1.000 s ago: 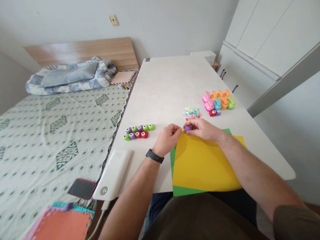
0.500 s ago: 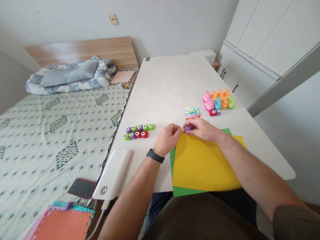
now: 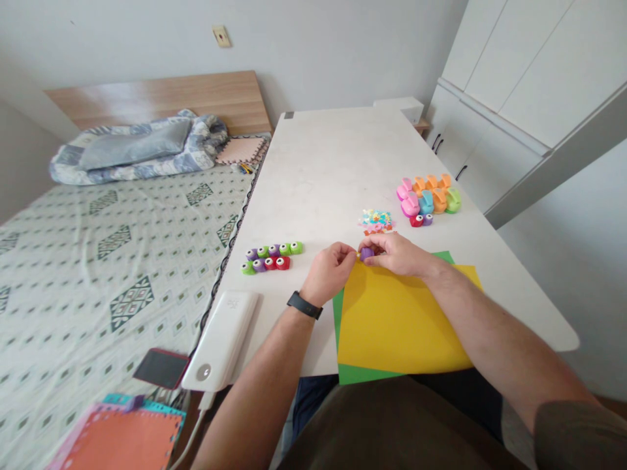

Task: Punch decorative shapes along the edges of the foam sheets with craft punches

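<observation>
My right hand (image 3: 396, 253) grips a small purple craft paper punch (image 3: 366, 254) between thumb and fingers, at the far left corner of a yellow sheet of paper (image 3: 401, 320). Close against it, my left hand (image 3: 336, 264) pinches that paper corner with thumb and forefinger. Under the yellow sheet lies a green sheet (image 3: 365, 375), its edges showing on several sides. Just beyond my fingers is a pile of tiny coloured paper cut-outs (image 3: 376, 220). The punch's slot is hidden by my fingers.
Left on the white table (image 3: 333, 163) stand two rows of small punches (image 3: 272, 256). Larger punches (image 3: 426, 198) cluster at the right, with a red one (image 3: 416, 221) in front. A white power bank (image 3: 223, 339) with a cable lies at the left edge, near punched sheets (image 3: 122, 437).
</observation>
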Motion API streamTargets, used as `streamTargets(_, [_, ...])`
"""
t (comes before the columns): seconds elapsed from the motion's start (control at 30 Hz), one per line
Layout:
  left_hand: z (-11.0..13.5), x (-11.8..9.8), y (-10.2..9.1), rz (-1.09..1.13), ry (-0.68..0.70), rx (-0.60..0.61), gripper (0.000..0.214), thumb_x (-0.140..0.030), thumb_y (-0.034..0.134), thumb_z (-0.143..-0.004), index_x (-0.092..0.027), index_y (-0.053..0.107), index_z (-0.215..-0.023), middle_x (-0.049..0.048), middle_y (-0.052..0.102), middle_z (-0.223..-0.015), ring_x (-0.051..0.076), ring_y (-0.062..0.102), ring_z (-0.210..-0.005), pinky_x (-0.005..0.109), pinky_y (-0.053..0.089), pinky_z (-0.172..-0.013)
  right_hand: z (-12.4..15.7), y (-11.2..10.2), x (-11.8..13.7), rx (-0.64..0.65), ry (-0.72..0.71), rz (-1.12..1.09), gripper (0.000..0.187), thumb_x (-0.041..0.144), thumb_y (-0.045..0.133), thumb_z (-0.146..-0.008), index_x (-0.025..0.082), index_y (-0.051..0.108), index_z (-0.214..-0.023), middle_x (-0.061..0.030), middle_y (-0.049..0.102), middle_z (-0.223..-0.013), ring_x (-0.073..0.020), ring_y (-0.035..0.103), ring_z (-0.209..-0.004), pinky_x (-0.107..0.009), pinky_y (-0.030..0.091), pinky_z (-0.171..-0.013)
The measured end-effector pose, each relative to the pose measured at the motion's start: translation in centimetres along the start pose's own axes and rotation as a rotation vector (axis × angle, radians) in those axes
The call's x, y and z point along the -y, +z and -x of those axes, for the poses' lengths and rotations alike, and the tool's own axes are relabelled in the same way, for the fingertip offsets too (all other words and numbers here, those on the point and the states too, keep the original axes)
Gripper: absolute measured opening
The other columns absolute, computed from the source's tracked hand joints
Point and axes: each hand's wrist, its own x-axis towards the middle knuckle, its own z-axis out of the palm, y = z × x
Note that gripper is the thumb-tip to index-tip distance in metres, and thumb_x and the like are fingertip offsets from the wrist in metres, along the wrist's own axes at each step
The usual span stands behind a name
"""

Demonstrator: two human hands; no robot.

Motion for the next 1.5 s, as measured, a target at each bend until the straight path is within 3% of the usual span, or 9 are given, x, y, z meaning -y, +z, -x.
streamTargets(0.37, [-0.07, -0.05, 0.15, 0.070, -0.030, 0.018, 0.032, -0.049, 0.059, -0.092, -0.017, 0.066, -0.095, 0.0054, 0.074, -0.087, 0.016, 0.066, -0.074, 0.026, 0.047, -0.064, -0.17, 0.12, -0.79, 0.009, 0.002, 0.008, 0.025, 0.029, 0.069, -0.082, 0.018, 0.068, -0.104, -0.0023, 0.069, -0.088, -0.0174, 0.062, -0.078, -0.030, 0.048, -0.072])
streamTargets(0.53, [0.15, -0.29, 0.41, 0.166, -0.056, 0.106, 0.052, -0.059, 0.075, -0.078, -0.017, 0.064, -0.106, 0.0083, 0.076, -0.093, 0.018, 0.069, -0.077, 0.026, 0.049, -0.063, -0.05, 0.18, -0.62, -0.003, -0.028, 0.002, 0.023, 0.025, 0.067, -0.080, 0.018, 0.067, -0.102, -0.0024, 0.069, -0.089, -0.0173, 0.061, -0.079, -0.030, 0.048, -0.073])
streamTargets(0.97, [0.28, -0.13, 0.46, -0.107, 0.016, 0.063, 0.052, -0.067, 0.069, -0.078, -0.019, 0.075, -0.096, 0.0008, 0.064, -0.069, 0.013, 0.053, -0.060, 0.025, 0.034, -0.052, 0.10, 0.30, -0.50, 0.003, -0.034, 0.003, 0.026, 0.019, 0.062, -0.076, 0.018, 0.067, -0.102, -0.0018, 0.069, -0.088, -0.0163, 0.062, -0.079, -0.029, 0.048, -0.072])
streamTargets(1.5, [0.46, -0.58, 0.46, -0.239, 0.022, 0.029, 0.055, -0.070, 0.066, -0.079, -0.018, 0.074, -0.094, 0.0008, 0.062, -0.066, 0.014, 0.050, -0.058, 0.027, 0.029, -0.054, 0.35, 0.64, -0.02, 0.005, -0.023, -0.038, 0.026, 0.017, 0.062, -0.075, 0.018, 0.067, -0.101, -0.0016, 0.068, -0.087, -0.0155, 0.060, -0.077, -0.028, 0.046, -0.070])
